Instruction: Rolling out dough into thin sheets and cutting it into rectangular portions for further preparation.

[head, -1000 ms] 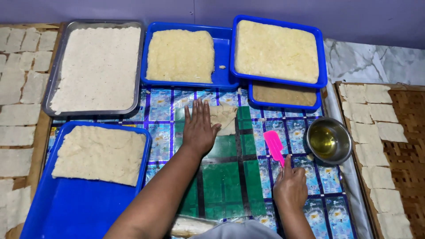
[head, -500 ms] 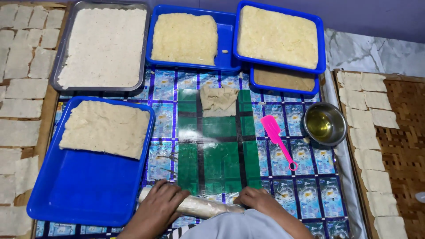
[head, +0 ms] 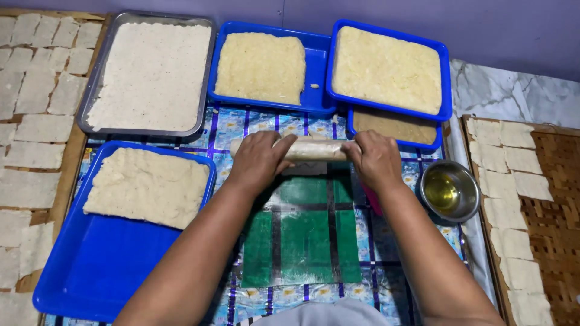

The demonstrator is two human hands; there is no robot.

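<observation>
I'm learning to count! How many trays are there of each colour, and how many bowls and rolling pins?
Blue trays: 4
Grey metal tray: 1
Metal bowl: 1
Rolling pin: 1
Total: 7

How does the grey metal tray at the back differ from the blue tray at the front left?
The metal tray is grey and its pale white slab fills it edge to edge. The front blue tray is bright blue, and its yellower, lumpier dough covers only the far half, leaving bare plastic. Both are rectangular and hold flat dough.
</observation>
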